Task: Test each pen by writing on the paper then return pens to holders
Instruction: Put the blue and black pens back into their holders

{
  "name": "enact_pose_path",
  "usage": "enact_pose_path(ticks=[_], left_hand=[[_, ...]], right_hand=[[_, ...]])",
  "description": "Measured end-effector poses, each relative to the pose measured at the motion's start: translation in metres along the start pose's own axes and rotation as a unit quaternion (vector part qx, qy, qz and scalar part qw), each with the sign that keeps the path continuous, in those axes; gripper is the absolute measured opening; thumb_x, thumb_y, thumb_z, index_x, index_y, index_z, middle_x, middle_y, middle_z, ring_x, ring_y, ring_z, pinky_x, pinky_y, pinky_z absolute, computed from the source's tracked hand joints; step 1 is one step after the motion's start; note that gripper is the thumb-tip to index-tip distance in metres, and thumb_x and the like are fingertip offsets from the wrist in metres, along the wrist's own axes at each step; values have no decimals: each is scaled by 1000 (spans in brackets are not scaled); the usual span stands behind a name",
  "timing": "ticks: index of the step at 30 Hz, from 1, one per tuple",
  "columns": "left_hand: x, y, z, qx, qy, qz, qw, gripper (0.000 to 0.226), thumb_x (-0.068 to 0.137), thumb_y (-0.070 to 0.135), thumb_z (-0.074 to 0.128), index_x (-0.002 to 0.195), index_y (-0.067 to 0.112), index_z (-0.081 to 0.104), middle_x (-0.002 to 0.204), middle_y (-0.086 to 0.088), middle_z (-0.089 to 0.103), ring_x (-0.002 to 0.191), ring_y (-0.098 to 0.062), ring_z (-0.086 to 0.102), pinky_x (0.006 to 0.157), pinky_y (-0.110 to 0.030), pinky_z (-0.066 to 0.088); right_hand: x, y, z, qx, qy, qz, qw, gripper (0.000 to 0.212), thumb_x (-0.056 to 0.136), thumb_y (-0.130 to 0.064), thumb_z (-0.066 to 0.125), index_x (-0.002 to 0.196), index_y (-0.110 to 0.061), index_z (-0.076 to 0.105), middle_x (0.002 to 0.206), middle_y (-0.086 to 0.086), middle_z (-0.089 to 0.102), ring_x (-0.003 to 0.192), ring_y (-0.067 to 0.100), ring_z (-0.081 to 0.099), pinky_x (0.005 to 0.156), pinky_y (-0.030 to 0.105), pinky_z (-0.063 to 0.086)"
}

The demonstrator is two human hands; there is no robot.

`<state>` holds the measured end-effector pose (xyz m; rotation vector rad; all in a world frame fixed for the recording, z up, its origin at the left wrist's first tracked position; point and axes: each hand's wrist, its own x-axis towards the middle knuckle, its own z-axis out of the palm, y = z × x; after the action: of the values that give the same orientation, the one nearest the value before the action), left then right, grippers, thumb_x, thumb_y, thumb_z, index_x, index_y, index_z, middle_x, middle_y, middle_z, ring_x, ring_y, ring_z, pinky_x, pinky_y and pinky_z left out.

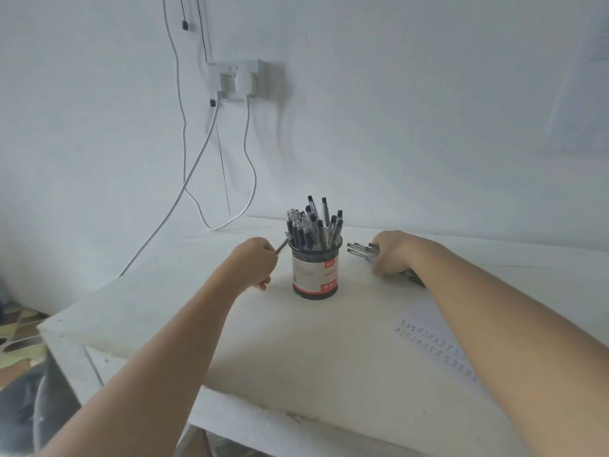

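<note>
A black mesh pen holder [315, 275] with a red and white label stands in the middle of the white table [280, 341], full of several black pens [313, 225]. My left hand [255, 262] grips one pen [281, 246] whose tip points up toward the holder's left rim. To the right, my right hand [393, 253] lies over a loose bundle of pens [362, 250] on the table, fingers curled round them. A paper [435, 344] with rows of written marks lies at the right, partly under my right forearm.
A wall socket [242, 79] with plugged chargers hangs on the white wall, its white cables [197, 159] dropping toward the table's back left edge. Patterned floor [19, 331] shows past the table's left edge. The table's front edge runs just below my forearms.
</note>
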<state>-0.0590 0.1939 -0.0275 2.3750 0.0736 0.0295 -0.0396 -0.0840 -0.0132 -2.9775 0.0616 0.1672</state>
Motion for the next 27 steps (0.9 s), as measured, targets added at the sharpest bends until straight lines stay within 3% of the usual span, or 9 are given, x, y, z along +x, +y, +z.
enact_pose_path(ticks=[3,7,12,15,18,21,24,25,27], left_hand=[[-12,4,-2,-29,38,12,999,34,88,7,33,105,13,62,78,-11,68,53,-23,63,46,-24,36],[-17,16,-13,-104,91,38,990,32,91,10,34,106,14,62,72,-10,64,51,-23,58,48,-24,35],[-26,44,-32,-243,169,99,950,25,100,13,37,111,16,60,85,-6,61,61,-22,54,39,-20,35],[-35,66,-47,-346,215,175,897,20,103,13,39,107,19,58,77,1,63,64,-20,64,62,-34,55],[-36,89,-62,-408,208,246,854,18,105,8,39,104,20,53,84,2,69,74,-20,75,85,-46,59],[-38,107,-67,-421,153,287,847,17,106,4,40,105,17,50,92,-9,74,86,-26,78,94,-48,59],[-38,113,-59,-362,107,297,877,11,106,7,43,107,15,51,94,-5,78,91,-21,78,98,-48,57],[-38,113,-56,-326,96,298,892,9,105,10,45,109,15,52,95,-2,79,90,-17,77,96,-45,58],[-39,110,-53,-233,81,290,925,8,103,17,51,110,18,54,96,10,79,64,-11,66,68,-31,56]], right_hand=[[-5,-4,10,-26,40,-7,999,31,74,-25,58,105,-23,53,105,1,56,95,25,60,85,35,55],[-13,-3,11,-30,68,-8,997,26,81,-15,54,107,-19,52,106,5,55,92,26,59,72,31,49],[-17,-1,15,-13,43,-20,999,32,87,-16,54,118,-16,45,114,9,55,97,29,57,74,34,47],[-17,-3,20,-12,58,-28,998,37,85,-12,54,120,-15,43,111,11,55,95,30,58,75,35,48],[-16,0,11,90,118,-21,989,44,84,-6,54,124,-19,40,102,9,54,90,31,59,66,34,45],[-14,1,-17,276,217,-21,936,47,90,-4,53,132,-19,42,105,10,58,90,28,59,66,33,42],[-18,-8,-58,466,292,-27,835,37,93,-5,53,130,-13,51,100,6,59,83,21,58,67,32,48],[-22,-14,-72,524,310,-35,793,35,93,-5,54,127,-13,54,96,4,59,80,21,58,67,31,49],[-32,-33,-97,608,329,-71,719,30,95,-4,56,120,-19,53,94,2,58,74,18,58,64,32,51]])
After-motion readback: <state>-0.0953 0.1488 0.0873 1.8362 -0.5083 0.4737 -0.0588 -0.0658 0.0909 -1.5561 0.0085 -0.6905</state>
